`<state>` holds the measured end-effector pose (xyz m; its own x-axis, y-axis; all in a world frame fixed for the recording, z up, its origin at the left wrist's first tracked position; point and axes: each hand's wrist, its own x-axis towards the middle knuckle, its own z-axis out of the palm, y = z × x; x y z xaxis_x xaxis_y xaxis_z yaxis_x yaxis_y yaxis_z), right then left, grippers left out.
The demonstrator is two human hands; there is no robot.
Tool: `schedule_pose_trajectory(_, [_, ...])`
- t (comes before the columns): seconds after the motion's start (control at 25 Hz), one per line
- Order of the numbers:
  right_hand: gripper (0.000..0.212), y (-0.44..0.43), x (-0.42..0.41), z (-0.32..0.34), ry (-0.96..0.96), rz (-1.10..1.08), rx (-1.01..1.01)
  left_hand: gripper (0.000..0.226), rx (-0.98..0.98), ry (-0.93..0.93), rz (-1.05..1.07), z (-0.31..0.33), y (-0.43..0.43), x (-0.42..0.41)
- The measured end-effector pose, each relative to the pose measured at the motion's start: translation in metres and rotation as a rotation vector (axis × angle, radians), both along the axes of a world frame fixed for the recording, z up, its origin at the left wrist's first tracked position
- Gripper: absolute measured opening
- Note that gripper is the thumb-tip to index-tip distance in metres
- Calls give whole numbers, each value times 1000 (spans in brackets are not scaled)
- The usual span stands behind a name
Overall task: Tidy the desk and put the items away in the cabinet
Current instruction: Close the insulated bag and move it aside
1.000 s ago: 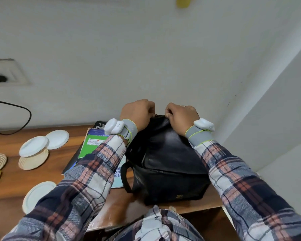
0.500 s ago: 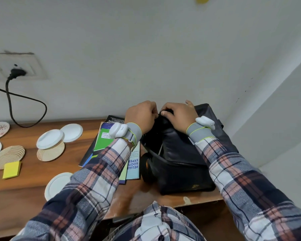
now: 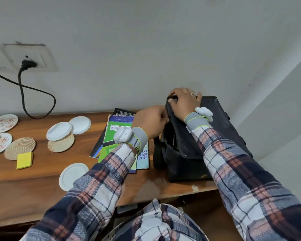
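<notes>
One black bag (image 3: 195,153), scuffed, upright at right end of counter (image 3: 33,181) against wall. Left hand (image 3: 150,121) and right hand (image 3: 184,101) both pinching bag's top edge. Three white lids (image 3: 59,130), one yellow notepad (image 3: 24,160), fanned booklets (image 3: 118,136) alongside.

We see a pale grey wall (image 3: 146,49) filling the upper half of the frame, evenly lit, with a few small dark specks toward the right. At the upper left a switch plate (image 3: 24,57) sits in the wall, its edges rough, and 1 black plug (image 3: 27,64) is pushed into it; a black cable (image 3: 40,94) loops down from the plug. On the right a second pale wall (image 3: 288,108) meets the first in a corner. Across the lower half runs a brown wooden worktop (image 3: 24,186), glossy, with a chipped front edge at the lower right.
</notes>
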<state>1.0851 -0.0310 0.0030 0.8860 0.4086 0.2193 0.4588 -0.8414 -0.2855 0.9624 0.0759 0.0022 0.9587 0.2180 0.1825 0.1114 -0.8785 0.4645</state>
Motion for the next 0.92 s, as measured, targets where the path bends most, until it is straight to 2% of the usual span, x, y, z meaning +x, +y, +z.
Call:
schedule_pose_trajectory(0.08, [35, -8, -16, 1, -21, 35, 57, 10, 6, -13, 1, -2, -2, -5])
schedule_pose_trajectory(0.16, [35, -18, -32, 1, -24, -5, 57, 10, 13, -35, -16, -5, -5, -9])
schedule_pose_trajectory(0.28, [31, -27, -50, 3, 36, -107, -105, 10, 15, -70, -41, -10, -11, -17])
schedule_pose_trajectory(0.44, [24, -11, -52, 11, 168, 13, -257, 8, -42, -61, -53, -10, -16, -37])
schedule_pose_trajectory(0.6, [19, -4, -54, 18, 165, 10, -160, 8, -57, -92, -82, -5, -33, -57])
schedule_pose_trajectory(0.72, [17, -19, -74, 22, 189, 76, -63, 8, -105, -82, 39, -4, -47, -70])
schedule_pose_trajectory(0.84, [21, -62, -106, 21, 156, 151, 128, 7, -164, -64, 152, -9, -68, -84])
schedule_pose_trajectory(0.92, [20, -81, -128, 14, 140, 220, 148, 9, -194, -79, 213, -9, -71, -89])
